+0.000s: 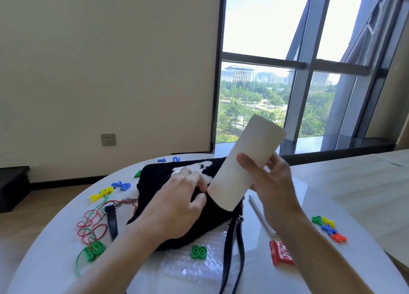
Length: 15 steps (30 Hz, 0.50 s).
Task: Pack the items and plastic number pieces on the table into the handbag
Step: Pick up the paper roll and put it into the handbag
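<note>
A black fuzzy handbag (155,178) with a white pattern lies in the middle of the white round table (55,260). My left hand (177,205) grips the bag's opening edge. My right hand (270,183) holds a white cylinder, a paper roll (243,161), tilted with its lower end inside the bag's mouth. Plastic number pieces lie around: a green 8 (198,252), a green piece (95,249), blue and yellow ones (115,188), blue ones (168,160) behind the bag, and a mixed pile (328,227) on the right.
Red and green rubber bands (90,225) lie left of the bag by its chain and black strap (111,223). A red packet (281,252), a white pen-like stick (261,214) and bubble wrap (188,269) lie near the front. A window is behind the table.
</note>
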### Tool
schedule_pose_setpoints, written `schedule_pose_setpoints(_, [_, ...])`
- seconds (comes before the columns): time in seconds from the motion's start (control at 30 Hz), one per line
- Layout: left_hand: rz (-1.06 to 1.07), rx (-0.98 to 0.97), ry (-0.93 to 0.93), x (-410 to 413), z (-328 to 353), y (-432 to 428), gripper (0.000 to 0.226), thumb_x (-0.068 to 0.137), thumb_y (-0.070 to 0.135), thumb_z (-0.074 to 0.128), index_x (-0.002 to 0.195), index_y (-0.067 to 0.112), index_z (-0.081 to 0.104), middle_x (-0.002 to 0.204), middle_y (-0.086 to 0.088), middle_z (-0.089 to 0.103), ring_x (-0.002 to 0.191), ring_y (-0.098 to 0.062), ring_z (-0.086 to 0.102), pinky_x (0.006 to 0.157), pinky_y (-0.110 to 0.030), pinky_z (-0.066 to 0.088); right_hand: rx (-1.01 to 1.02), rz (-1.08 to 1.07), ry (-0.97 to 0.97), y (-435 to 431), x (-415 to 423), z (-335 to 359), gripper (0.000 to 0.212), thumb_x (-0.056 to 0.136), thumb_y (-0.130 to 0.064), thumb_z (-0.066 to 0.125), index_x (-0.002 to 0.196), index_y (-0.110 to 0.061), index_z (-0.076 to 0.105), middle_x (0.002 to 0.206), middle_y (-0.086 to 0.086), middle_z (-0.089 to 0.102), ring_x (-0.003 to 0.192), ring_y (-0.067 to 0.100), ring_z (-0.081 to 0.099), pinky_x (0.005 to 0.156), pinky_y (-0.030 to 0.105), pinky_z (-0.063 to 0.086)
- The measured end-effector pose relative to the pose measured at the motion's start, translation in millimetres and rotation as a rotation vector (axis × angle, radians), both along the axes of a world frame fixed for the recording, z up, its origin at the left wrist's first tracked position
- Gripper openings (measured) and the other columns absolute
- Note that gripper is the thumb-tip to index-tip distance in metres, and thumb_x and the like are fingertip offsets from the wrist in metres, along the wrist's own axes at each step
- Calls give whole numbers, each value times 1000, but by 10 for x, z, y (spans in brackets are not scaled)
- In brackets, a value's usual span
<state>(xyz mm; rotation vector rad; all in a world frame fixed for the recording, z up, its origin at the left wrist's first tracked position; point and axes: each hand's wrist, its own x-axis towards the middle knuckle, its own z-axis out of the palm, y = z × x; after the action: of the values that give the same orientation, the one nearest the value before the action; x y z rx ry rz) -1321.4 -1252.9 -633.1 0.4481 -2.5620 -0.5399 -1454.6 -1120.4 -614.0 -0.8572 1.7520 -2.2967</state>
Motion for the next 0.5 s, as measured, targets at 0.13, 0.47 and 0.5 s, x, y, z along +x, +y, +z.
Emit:
schedule_pose_setpoints(0.13, [106, -215, -334, 91, -198, -173, 18, 86, 40, 60, 99, 29, 53, 107, 8, 39, 102, -14, 41, 76, -30, 45, -2, -52, 113, 73, -104, 41, 35, 80, -15, 80, 113, -12, 66, 107, 4, 74, 90, 15, 74, 82, 45, 61])
schedule_pose_setpoints(0.47, [244, -406, -57, 101, -495, -457, 30, 82, 1, 58, 78, 21, 37, 85, 8, 41, 64, -15, 44, 49, -32, 39, -58, -41, 271, 116, -71, 30, 44, 79, -12, 80, 119, -14, 63, 113, -4, 73, 100, 11, 70, 76, 17, 55])
schedule_pose_setpoints(0.5, [210, -393, -31, 119, -479, -504, 33, 78, -5, 57, 73, 21, 37, 83, 7, 45, 59, -16, 44, 47, -34, 41, -64, -37, 288, 129, -66, 38, 45, 76, -15, 81, 118, -18, 63, 112, -6, 73, 101, 10, 70, 77, 17, 55])
